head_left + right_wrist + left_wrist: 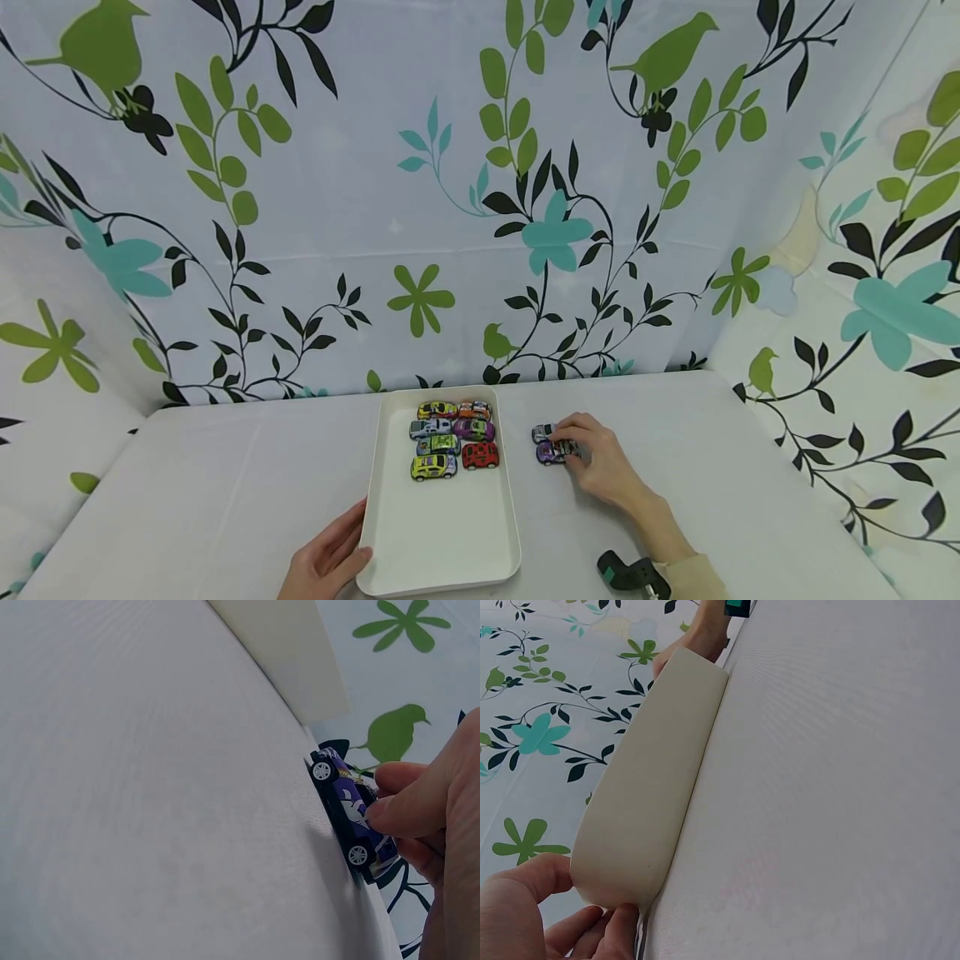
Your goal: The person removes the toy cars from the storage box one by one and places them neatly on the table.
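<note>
A white tray (438,533) lies lengthwise on the table. My left hand (328,554) grips its near left edge; in the left wrist view the thumb and fingers hold the tray's outer wall (649,780) near a corner. To the right of the tray, my right hand (600,458) holds a purple toy car (553,452) between thumb and fingers. The car's wheels are at the table surface in the right wrist view, where its purple side (349,806) shows. A silver toy car (542,432) sits just behind it, partly hidden by my fingers.
Several toy cars stand in rows in the tray's far part, among them a red car (480,456) and a yellow car (433,467). A white cloth covers the table (225,500). Leaf-patterned curtains (337,208) hang behind and at the sides.
</note>
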A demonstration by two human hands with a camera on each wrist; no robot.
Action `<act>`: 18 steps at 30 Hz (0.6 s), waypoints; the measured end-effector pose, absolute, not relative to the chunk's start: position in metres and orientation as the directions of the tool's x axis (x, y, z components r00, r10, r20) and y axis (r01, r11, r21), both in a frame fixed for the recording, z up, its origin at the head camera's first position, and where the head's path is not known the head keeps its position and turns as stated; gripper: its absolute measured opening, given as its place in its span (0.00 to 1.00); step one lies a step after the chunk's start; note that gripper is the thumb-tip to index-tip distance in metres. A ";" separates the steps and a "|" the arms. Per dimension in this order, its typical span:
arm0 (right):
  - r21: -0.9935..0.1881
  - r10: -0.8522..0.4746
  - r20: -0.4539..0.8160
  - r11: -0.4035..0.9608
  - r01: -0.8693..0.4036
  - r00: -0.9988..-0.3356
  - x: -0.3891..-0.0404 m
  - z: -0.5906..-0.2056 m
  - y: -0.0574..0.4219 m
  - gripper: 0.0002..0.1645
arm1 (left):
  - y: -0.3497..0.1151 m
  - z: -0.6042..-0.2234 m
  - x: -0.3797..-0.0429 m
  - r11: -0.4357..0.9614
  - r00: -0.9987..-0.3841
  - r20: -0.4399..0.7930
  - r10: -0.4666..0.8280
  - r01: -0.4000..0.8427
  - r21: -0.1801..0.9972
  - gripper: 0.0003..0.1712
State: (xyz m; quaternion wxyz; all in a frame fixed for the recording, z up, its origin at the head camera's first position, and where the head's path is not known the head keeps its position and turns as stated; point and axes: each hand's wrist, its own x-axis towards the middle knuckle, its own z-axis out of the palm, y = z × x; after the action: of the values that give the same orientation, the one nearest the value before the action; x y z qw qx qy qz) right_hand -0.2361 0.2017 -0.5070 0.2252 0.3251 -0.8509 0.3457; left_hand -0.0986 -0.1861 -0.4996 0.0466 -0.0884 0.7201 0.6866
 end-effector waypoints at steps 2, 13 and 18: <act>-0.433 -0.396 0.618 0.549 -0.714 -0.679 -0.236 -0.506 0.201 0.26 | -0.186 -0.500 -0.098 0.045 -0.981 -0.185 -0.062 -0.188 0.981 0.40; -0.426 -0.392 0.617 0.563 -0.708 -0.682 -0.233 -0.501 0.195 0.24 | -0.187 -0.501 -0.098 0.039 -0.980 -0.189 -0.064 -0.191 0.981 0.39; -0.433 -0.387 0.604 0.574 -0.695 -0.697 -0.231 -0.499 0.193 0.23 | -0.187 -0.502 -0.099 0.027 -0.978 -0.199 -0.065 -0.201 0.979 0.39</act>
State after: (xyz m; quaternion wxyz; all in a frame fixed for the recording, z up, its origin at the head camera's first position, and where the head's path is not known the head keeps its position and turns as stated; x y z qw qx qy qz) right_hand -0.2311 0.1934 -0.4992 0.2282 0.3156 -0.8573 0.3367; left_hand -0.0992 -0.1867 -0.5018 0.0491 -0.0928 0.7150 0.6912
